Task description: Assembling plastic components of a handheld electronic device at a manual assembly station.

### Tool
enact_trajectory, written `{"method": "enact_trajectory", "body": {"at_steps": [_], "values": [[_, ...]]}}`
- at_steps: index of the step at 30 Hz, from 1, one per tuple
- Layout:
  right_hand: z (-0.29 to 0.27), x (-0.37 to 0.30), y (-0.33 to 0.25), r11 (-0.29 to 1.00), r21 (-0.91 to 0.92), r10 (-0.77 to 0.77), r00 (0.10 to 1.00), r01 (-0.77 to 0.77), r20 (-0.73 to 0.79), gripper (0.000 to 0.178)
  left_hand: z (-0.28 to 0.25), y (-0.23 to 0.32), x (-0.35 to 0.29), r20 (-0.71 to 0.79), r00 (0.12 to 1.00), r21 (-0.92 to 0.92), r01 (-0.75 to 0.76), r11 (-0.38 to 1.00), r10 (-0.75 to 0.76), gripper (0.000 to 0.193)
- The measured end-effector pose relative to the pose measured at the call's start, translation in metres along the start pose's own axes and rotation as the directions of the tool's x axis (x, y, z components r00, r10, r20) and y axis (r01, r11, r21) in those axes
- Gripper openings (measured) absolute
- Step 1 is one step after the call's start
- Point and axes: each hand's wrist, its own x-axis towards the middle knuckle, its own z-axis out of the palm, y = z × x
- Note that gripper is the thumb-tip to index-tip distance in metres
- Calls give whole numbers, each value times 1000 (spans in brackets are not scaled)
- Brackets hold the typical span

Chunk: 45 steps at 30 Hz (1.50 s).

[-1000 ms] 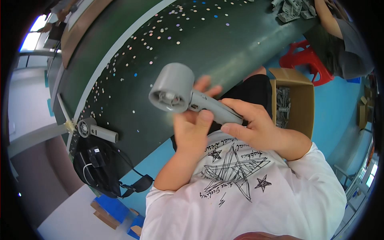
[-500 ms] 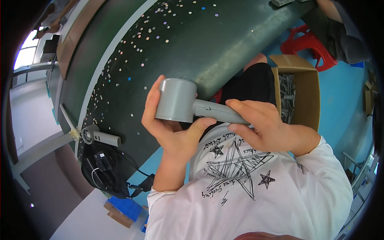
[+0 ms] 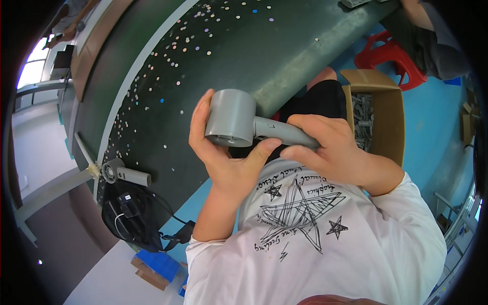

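A grey handheld fan (image 3: pixel 233 114) with a round drum-shaped head and a straight handle is held in front of my chest. My left hand (image 3: pixel 221 165) wraps round the head from the left and below, its thumb by the joint with the handle. Around the far end of the handle my right hand (image 3: pixel 338 152) is closed, thumb below and fingers above. Part of the opening at the lower rim of the head shows; the inside is mostly hidden. A second grey fan (image 3: pixel 124 173), with its grille facing up, lies on the dark green table (image 3: pixel 203 76) to the left.
Small round pale and coloured dots are scattered over the table. A black bag (image 3: pixel 134 216) sits at its left end. On the right, a cardboard box (image 3: pixel 389 119) holds several grey parts, with a red stool (image 3: pixel 394 58) beyond it. Another person's arm (image 3: pixel 417 12) shows at upper right.
The fan has been lifted slightly away and to the right, and its head has tilted so that more of the lower opening shows. Both hands keep their grip.
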Motion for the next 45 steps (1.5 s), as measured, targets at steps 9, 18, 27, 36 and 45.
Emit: {"method": "enact_trajectory", "body": {"at_steps": [9,18,27,36,45], "values": [[-1,-2,7,991,65,-117,993,115,28,35,-7,6,0,71,997,44,-30,999,27,104],[-5,-8,1,937,272,168,965,-220,199,33,-4,9,5,91,996,118,-14,993,3,97],[11,9,5,992,108,68,998,-69,19,39,-11,1,17,112,984,202,-157,967,136,95],[37,60,9,780,196,-599,800,595,-44,33,-1,64,-14,405,818,123,-491,863,408,79],[21,75,-5,701,234,-693,721,673,4,41,-10,44,2,310,945,42,-126,991,107,35]]}}
